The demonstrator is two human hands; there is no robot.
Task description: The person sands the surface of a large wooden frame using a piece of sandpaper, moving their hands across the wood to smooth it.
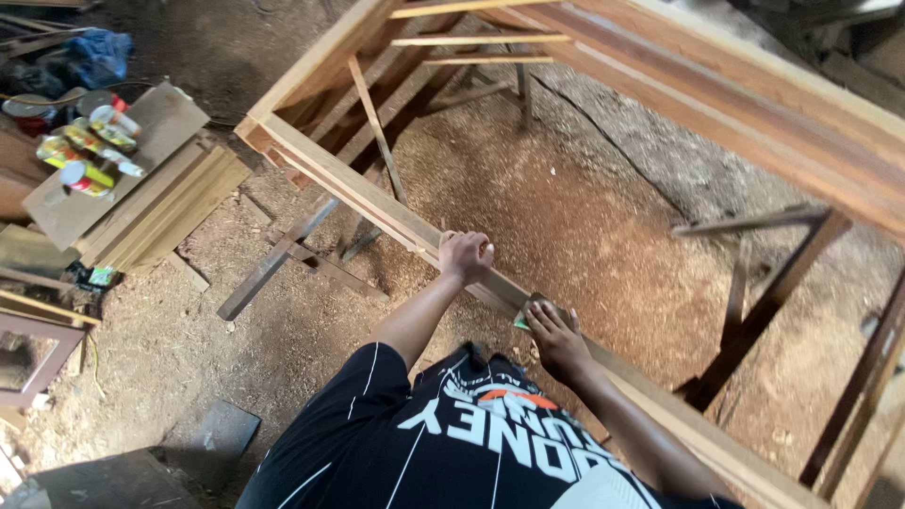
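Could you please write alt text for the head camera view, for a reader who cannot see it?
Seen from above, a person grips the top rail of a wooden frame with the left hand and presses a small sanding pad against it with the right hand. Sawdust covers the floor, and cans sit on stacked boards to the left.

The wooden frame (pixel 377 193) is pale tan with reddish-brown streaks along its rails, and the floor (pixel 566 217) under it is covered in orange-brown sawdust fading to grey dirt. The shirt (pixel 452 443) is black with thin white stripes, white lettering and an orange mark. Over on the stacked boards (pixel 151 203) the cans (pixel 85 151) are yellow, green and red with white lids, plus a blue cloth (pixel 99 57).
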